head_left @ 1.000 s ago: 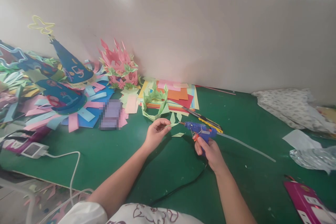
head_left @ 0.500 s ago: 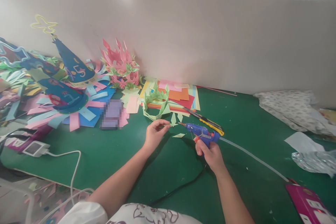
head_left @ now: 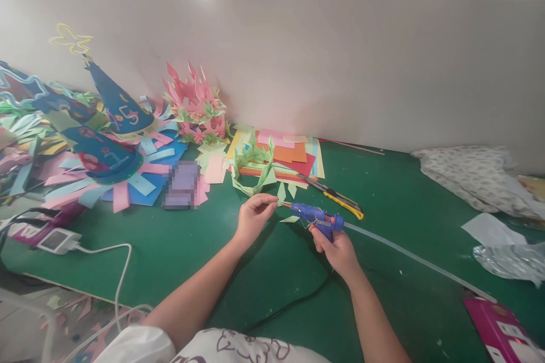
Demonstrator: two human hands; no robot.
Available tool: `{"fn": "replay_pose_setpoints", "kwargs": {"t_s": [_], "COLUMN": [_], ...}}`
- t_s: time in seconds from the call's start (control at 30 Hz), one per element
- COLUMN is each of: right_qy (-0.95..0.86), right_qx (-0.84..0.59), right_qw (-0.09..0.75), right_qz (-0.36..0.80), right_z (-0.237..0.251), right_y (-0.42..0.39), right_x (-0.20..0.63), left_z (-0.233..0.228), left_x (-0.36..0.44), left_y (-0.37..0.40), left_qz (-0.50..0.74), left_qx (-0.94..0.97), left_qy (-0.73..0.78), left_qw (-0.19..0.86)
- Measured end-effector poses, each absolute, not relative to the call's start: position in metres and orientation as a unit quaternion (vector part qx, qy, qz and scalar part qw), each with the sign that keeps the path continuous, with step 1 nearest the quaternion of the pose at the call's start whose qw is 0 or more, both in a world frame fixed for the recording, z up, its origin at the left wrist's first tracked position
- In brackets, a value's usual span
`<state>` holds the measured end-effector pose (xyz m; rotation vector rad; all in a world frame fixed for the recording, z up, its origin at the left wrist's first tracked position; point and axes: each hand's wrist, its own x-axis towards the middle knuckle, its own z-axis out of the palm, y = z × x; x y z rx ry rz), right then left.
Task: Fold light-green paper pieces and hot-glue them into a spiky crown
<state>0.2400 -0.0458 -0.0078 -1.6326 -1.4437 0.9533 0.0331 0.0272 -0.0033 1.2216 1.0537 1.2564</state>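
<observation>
Head view, centre of frame: the right hand [head_left: 338, 249] grips a blue glue gun [head_left: 317, 216], nozzle aimed at a small green paper piece [head_left: 279, 202] pinched in the left hand [head_left: 251, 216] fingers. Gluing looks to be underway; next calls for a steady nozzle touch. A utility knife [head_left: 336, 197] and green paper crown [head_left: 255, 167] lie just beyond on the desk [head_left: 170, 249].

A blurred patch [head_left: 184, 184] hides something beside the paper strips [head_left: 140, 173].
</observation>
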Motion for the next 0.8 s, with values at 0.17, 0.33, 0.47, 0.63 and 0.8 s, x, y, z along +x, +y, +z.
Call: {"fn": "replay_pose_setpoints", "kwargs": {"t_s": [0.17,0.33,0.47,0.63,0.8], "right_qy": [-0.574,-0.581,-0.579,-0.578,-0.583], "right_qx": [-0.642,-0.653,-0.658,-0.658,-0.658], "right_qw": [0.360,0.346,0.348,0.351,0.348], "right_qz": [0.358,0.342,0.333,0.332,0.327], "right_z": [-0.0067,-0.0062,-0.0056,-0.0035,-0.0029], "right_y": [-0.0453,-0.0448,-0.0444,-0.0450,-0.0451], "right_x": [0.2399,0.2403,0.2410,0.2411,0.2426], "left_z": [-0.0038,-0.0052,-0.0063,-0.0052,-0.0026], "left_x": [0.0329,0.0326,0.0327,0.0321,0.0316], "left_y": [0.0271,0.0278,0.0283,0.0284,0.0284], "left_qz": [0.523,0.524,0.527,0.530,0.534], "left_qx": [0.516,0.513,0.510,0.501,0.495], "left_qy": [0.443,0.445,0.446,0.442,0.443], "left_qw": [0.514,0.513,0.513,0.522,0.523]}}
